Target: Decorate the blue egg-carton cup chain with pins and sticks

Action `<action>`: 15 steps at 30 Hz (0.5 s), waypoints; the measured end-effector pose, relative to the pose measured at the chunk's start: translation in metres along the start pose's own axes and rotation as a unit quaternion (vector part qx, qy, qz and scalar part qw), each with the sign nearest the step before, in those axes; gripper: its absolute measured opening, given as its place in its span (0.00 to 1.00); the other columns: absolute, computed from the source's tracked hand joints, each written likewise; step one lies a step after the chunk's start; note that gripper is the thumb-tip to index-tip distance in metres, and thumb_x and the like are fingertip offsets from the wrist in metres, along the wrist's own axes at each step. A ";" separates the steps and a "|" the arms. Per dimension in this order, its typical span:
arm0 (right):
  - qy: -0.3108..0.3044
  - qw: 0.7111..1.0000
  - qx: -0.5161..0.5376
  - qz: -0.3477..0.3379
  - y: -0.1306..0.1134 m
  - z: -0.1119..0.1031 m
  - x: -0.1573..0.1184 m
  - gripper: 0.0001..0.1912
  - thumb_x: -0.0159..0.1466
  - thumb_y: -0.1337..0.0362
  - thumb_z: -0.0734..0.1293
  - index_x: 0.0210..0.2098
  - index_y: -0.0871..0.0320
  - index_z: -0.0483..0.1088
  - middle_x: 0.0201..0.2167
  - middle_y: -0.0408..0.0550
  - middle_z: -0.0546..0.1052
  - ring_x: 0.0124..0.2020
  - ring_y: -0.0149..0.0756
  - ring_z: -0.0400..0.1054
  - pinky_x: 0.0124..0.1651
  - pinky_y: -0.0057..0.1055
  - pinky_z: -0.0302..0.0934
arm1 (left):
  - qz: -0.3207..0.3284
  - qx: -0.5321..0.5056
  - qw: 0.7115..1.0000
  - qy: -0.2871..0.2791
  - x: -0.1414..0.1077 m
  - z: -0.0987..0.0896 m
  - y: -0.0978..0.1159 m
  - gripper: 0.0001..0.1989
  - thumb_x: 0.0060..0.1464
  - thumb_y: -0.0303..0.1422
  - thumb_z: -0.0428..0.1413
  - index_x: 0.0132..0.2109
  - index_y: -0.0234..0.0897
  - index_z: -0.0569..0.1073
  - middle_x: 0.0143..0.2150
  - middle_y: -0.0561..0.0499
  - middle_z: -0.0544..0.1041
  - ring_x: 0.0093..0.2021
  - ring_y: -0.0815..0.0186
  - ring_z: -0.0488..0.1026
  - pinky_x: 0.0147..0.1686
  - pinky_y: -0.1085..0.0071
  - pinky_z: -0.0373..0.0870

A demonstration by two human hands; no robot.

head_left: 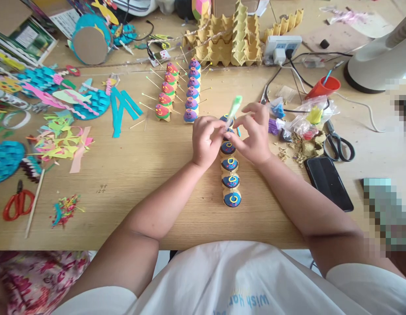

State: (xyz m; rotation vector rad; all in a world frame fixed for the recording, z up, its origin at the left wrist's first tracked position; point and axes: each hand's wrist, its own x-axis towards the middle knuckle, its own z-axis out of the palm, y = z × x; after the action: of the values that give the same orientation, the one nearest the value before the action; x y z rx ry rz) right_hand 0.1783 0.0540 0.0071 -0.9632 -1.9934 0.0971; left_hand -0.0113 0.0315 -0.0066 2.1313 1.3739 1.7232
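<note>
My left hand [207, 139] is closed in a pinch on the lower end of a slim tool with a pale shaft and a bright green end [234, 106]. The green end points up and away from me. Close beside it, my right hand [256, 133] has its thumb and forefinger apart, with the thumb tip near the left fingertips; I see nothing held in it. Under both hands runs a strip of blue egg-carton cups [230, 180] with yellow rings and small pink marks. My hands partly hide its far cups.
Beyond stand a red-green cup strip [165, 94] and a purple one [192, 93], with pins sticking out sideways. Bagged clay [314, 114], black scissors [338, 142] and a phone [329, 183] lie right. Paper scraps [63, 142] and red scissors [18, 202] lie left. Egg cartons [219, 48] stand behind.
</note>
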 end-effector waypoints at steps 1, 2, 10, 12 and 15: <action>-0.009 1.000 -0.008 -0.012 -0.002 0.000 0.000 0.29 0.70 0.32 0.63 0.43 0.51 0.76 0.57 0.56 0.72 0.64 0.59 0.66 0.70 0.69 0.59 | 0.016 0.010 1.000 -0.017 0.000 -0.001 0.002 0.17 0.73 0.48 0.51 0.45 0.43 0.78 0.43 0.48 0.79 0.48 0.61 0.76 0.56 0.59 0.71; -0.014 1.000 -0.015 -0.019 -0.003 0.000 -0.001 0.29 0.70 0.33 0.63 0.43 0.51 0.76 0.57 0.56 0.73 0.63 0.59 0.67 0.70 0.69 0.58 | 0.028 0.018 0.999 -0.032 0.000 -0.003 0.004 0.17 0.73 0.48 0.51 0.46 0.43 0.78 0.44 0.48 0.79 0.49 0.60 0.76 0.57 0.58 0.70; -0.016 0.998 -0.033 -0.053 -0.006 0.002 -0.001 0.17 0.76 0.50 0.60 0.42 0.50 0.76 0.54 0.54 0.75 0.62 0.56 0.67 0.68 0.68 0.57 | 0.065 0.032 0.997 -0.013 0.001 -0.004 0.011 0.13 0.74 0.41 0.50 0.45 0.42 0.77 0.42 0.49 0.81 0.47 0.62 0.77 0.53 0.61 0.72; -0.013 0.998 -0.032 -0.060 -0.005 0.004 -0.002 0.16 0.76 0.52 0.60 0.41 0.50 0.76 0.54 0.53 0.75 0.62 0.56 0.67 0.68 0.68 0.57 | 0.064 0.020 0.998 -0.001 0.000 -0.003 0.012 0.11 0.74 0.39 0.51 0.45 0.42 0.75 0.41 0.49 0.82 0.45 0.62 0.78 0.50 0.62 0.73; -0.008 0.998 -0.028 -0.056 -0.005 0.005 -0.003 0.15 0.75 0.52 0.61 0.41 0.49 0.77 0.56 0.53 0.75 0.63 0.56 0.67 0.69 0.69 0.57 | 0.059 0.014 0.998 0.004 -0.001 -0.001 0.012 0.09 0.74 0.38 0.51 0.45 0.42 0.73 0.41 0.49 0.81 0.45 0.63 0.78 0.48 0.63 0.74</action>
State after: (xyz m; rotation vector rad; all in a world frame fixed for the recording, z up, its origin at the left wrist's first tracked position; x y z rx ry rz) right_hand 0.1723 0.0498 0.0041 -0.8869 -2.0697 -0.0140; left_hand -0.0051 0.0231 0.0000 2.2648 1.3073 1.7653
